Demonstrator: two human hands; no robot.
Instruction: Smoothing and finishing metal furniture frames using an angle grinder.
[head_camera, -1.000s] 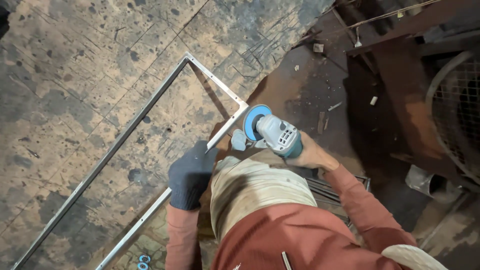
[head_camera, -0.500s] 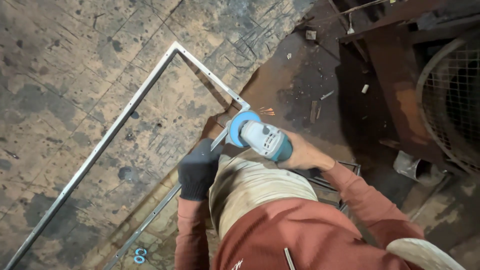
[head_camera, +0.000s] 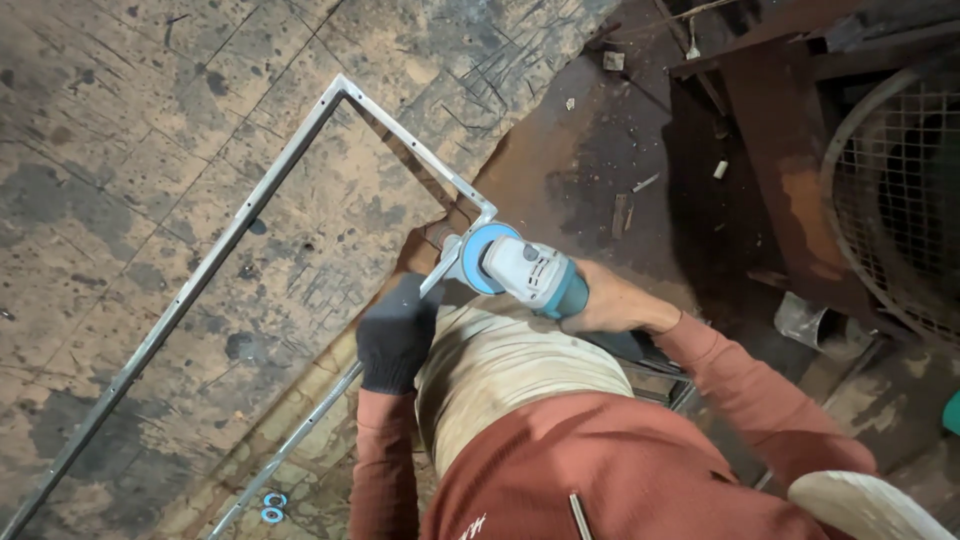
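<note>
Scuffed wooden surface (head_camera: 150, 130) fills frame left. Metal frame (head_camera: 235, 230) lies on it; left hand (head_camera: 395, 335), gloved, presses its rail, right hand (head_camera: 610, 300) grips angle grinder (head_camera: 515, 268) at centre corner, grinding apparently unfinished.

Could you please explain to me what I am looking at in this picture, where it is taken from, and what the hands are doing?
There is no machine here: a person works with two hands, and the one picture comes from a camera worn on the head, looking down over the knee and the red sleeves.

The left hand, in a dark glove, presses on a thin metal frame with small holes along it. The frame lies flat on a scratched, stained work surface.

The right hand, bare, has its grip around an angle grinder, white and teal with a blue guard, whose disc end sits at the frame's near corner.

To the right stand rusty metal parts and a round wire mesh guard. Small scraps lie on the dark floor.
</note>
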